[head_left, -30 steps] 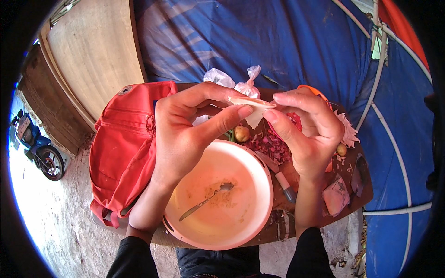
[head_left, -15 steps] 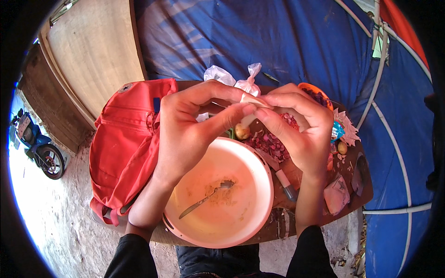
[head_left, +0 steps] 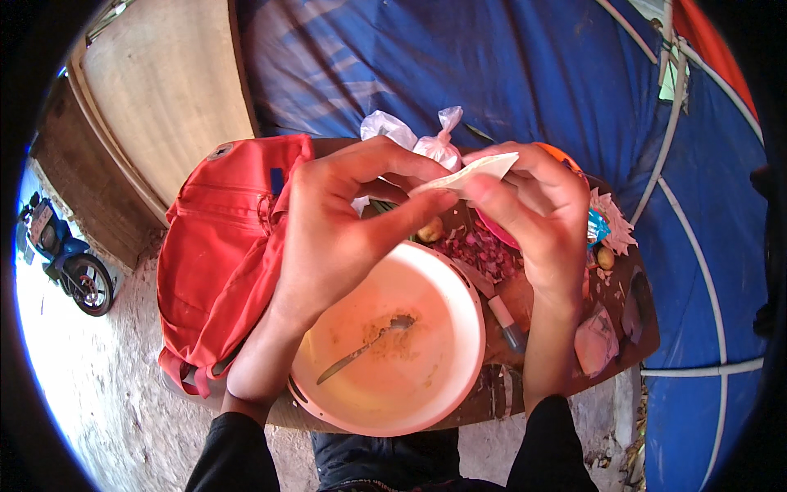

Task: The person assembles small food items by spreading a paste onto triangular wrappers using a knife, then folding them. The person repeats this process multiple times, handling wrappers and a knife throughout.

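Observation:
Between my two hands, raised over the far rim of the basin, is a thin whitish folded piece with a pointed end (head_left: 484,167); whether it is paper or dough I cannot make out. My left hand (head_left: 340,217) pinches its near left end between thumb and fingers. The thumb and fingers of my right hand (head_left: 545,217) close on its right part. Below them stands a wide pale basin (head_left: 443,385). A metal spoon (head_left: 357,357) lies in it, its bowl in a patch of brownish residue.
A red backpack (head_left: 221,271) lies at the table's left. Chopped purple-red pieces (head_left: 484,254), a potato-like thing (head_left: 429,230) and a knife (head_left: 502,316) lie right of the basin. Tied plastic bags (head_left: 440,149) stand behind. A crumpled packet (head_left: 596,343) sits near the right edge.
The whitish piece has turned and now shows a longer, pointed face toward the upper right. My right fingers have shifted along it, and a bright pink rim shows beneath my right hand.

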Demonstrator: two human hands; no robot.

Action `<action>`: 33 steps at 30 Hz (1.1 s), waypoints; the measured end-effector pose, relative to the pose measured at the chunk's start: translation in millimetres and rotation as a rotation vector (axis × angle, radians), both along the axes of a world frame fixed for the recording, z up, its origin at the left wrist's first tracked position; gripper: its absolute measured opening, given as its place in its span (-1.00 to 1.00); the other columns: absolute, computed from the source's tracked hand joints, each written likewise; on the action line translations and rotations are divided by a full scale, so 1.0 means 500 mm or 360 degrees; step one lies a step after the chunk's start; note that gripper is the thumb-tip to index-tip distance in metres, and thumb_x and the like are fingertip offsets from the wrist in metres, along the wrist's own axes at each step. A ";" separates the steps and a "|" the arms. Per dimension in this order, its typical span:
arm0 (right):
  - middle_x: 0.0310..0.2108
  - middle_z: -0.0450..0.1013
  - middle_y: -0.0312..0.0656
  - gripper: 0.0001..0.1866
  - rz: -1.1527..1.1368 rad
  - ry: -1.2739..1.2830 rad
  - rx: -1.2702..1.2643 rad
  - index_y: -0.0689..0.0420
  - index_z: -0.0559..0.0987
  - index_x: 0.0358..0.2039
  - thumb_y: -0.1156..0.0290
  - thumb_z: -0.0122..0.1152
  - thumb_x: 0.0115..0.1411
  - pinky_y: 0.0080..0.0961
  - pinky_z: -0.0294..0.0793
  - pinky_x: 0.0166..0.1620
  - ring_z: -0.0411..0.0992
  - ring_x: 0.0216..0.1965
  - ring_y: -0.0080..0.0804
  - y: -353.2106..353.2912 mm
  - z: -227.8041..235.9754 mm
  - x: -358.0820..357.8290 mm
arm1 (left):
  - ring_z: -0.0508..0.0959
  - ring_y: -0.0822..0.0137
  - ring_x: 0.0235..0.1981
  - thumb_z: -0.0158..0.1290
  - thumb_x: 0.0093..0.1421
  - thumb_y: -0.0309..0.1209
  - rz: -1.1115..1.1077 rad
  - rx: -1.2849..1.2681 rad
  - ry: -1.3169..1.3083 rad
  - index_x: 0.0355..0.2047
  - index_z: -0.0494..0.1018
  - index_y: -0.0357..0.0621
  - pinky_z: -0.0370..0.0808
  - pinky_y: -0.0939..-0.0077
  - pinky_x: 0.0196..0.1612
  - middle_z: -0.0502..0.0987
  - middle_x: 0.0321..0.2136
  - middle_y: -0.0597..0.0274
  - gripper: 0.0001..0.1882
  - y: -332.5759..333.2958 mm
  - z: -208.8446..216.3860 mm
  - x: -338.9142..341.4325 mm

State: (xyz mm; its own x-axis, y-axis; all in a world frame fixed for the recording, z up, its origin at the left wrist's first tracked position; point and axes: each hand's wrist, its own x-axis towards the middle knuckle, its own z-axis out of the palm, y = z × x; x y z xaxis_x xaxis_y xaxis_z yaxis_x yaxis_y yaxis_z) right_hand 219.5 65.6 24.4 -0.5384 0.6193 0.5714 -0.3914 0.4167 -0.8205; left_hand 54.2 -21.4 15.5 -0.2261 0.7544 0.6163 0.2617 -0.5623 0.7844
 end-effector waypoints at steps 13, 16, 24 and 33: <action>-0.36 0.61 -0.18 -0.87 -0.0043 -0.0134 0.0041 0.31 0.63 -0.23 0.56 0.32 0.21 -0.63 0.54 -0.27 0.55 -0.40 -0.56 0.029 0.017 0.057 | 0.65 0.40 -0.28 0.16 0.19 -0.68 0.0044 -0.0061 -0.0307 -0.14 0.57 -0.37 0.57 0.59 -0.15 0.66 -0.32 0.12 -0.78 0.013 -0.014 -0.005; -0.35 0.62 -0.14 -0.79 -0.0405 0.0249 0.0216 0.29 0.62 -0.20 0.44 0.33 0.20 -0.59 0.56 -0.24 0.58 -0.38 -0.49 0.079 0.030 0.144 | 0.65 0.43 -0.33 0.14 0.24 -0.58 0.0119 0.0117 -0.0149 -0.04 0.54 -0.32 0.59 0.58 -0.20 0.68 -0.33 0.12 -0.73 0.013 -0.012 -0.015; -0.19 0.58 -0.06 -0.68 -0.1406 0.0378 -0.0387 0.35 0.56 -0.08 0.44 0.31 0.20 -0.47 0.61 -0.13 0.57 -0.22 -0.38 0.425 -0.038 0.579 | 0.64 0.44 -0.40 0.13 0.28 -0.47 0.0152 0.0063 -0.0159 0.07 0.48 -0.29 0.58 0.60 -0.21 0.69 -0.34 0.11 -0.64 0.012 -0.014 -0.008; -0.25 0.61 -0.16 -0.63 -0.1859 -0.0726 -0.0190 0.23 0.67 -0.15 0.24 0.40 0.10 -0.44 0.53 -0.22 0.56 -0.26 -0.41 0.353 -0.296 0.656 | 0.66 0.45 -0.38 0.12 0.30 -0.40 0.0182 0.0068 -0.0133 0.10 0.48 -0.26 0.59 0.53 -0.16 0.69 -0.33 0.10 -0.62 0.009 -0.015 -0.006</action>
